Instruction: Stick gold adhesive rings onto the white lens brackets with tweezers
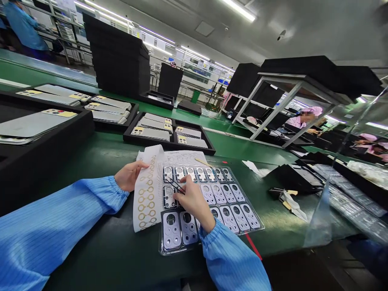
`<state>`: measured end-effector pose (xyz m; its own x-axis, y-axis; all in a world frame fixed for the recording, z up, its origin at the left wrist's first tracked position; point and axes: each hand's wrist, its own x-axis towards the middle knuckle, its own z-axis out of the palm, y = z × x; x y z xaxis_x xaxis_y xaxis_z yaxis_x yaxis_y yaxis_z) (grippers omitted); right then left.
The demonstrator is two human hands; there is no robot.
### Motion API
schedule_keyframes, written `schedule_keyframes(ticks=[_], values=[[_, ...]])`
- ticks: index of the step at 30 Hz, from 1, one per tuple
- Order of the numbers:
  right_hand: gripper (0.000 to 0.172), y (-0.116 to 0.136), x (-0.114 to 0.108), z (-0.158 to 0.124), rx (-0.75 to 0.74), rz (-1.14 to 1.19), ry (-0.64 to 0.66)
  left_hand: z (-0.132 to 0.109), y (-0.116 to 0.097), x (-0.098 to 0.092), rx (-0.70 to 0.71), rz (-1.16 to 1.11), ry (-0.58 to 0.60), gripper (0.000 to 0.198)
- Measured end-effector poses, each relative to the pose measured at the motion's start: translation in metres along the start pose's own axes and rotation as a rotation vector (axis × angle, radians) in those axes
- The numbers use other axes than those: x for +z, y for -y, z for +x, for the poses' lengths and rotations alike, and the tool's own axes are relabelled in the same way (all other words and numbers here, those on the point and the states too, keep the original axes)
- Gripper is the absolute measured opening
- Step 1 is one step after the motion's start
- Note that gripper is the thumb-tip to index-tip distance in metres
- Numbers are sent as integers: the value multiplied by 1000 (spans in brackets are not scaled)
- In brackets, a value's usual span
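Observation:
My left hand pinches the upper edge of a white backing sheet covered with gold ring stickers, which curls up off the green bench. My right hand is closed on thin dark tweezers, tips pointing left over a clear plastic tray of lilac camera-frame parts. The tweezer tips rest at one part in the tray's second row. A printed paper lies under the tray's far edge. Both my sleeves are blue.
Black trays with grey phone back covers stand behind on the conveyor, more at the left. Tall black tray stacks rise at the back. Small tools and a white cloth lie to the right. Other workers sit at the far right.

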<state>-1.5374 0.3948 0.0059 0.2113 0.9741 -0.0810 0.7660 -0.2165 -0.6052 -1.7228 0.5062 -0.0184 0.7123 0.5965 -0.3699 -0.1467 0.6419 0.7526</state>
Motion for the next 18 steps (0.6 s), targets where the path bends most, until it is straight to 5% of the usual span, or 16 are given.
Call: schedule_keyframes(ticks=[10,18], values=[[22,-32,-31,2,83,31,10,3,1,-1,1,-26,1,24],[15,-40,-57,3,27,60,-114,-1,0,2,10,-33,17,24]])
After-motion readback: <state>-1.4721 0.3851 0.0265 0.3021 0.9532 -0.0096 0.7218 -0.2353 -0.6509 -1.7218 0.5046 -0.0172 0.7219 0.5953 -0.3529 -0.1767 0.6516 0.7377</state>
